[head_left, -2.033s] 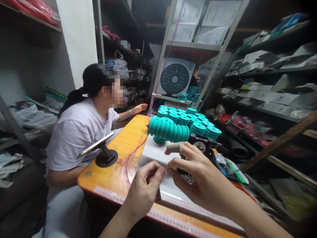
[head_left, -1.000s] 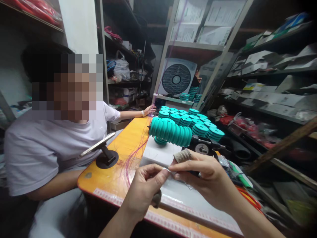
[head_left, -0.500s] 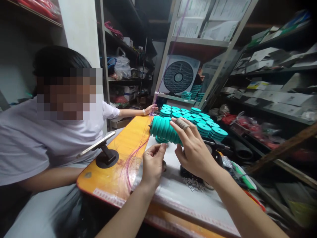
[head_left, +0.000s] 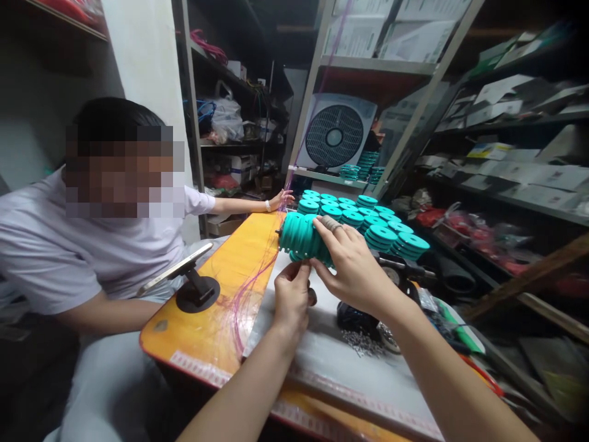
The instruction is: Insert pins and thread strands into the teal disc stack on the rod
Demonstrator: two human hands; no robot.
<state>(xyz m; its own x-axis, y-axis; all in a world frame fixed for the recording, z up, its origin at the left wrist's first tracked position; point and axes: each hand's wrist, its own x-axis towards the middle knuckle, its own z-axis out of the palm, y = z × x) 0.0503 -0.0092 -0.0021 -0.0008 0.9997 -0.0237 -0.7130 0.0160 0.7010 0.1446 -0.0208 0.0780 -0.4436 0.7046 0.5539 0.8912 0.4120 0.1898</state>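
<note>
A row of teal discs (head_left: 299, 235) is mounted side by side on a dark horizontal shaft (head_left: 409, 265). My left hand (head_left: 293, 294) is just below the discs, thumb and fingertips pinched together at their lower edge; what it pinches is too small to make out. My right hand (head_left: 352, 261) rests on the right part of the row, fingers over the top and thumb underneath, with wrapping on one finger. Small metal pieces (head_left: 363, 342) lie in a pile on the grey work surface (head_left: 322, 362) below my right forearm.
Stacks of teal discs (head_left: 380, 233) stand behind the shaft. A phone on a stand (head_left: 197, 288) and purple wires (head_left: 239, 307) are on the orange table (head_left: 221, 264). At the left sits a person (head_left: 92, 258), one arm reaching toward the wires. A fan (head_left: 335, 135) stands behind.
My left hand has moved up and right to the discs' lower edge. My right thumb has come in close beside it. The view has shifted slightly.
</note>
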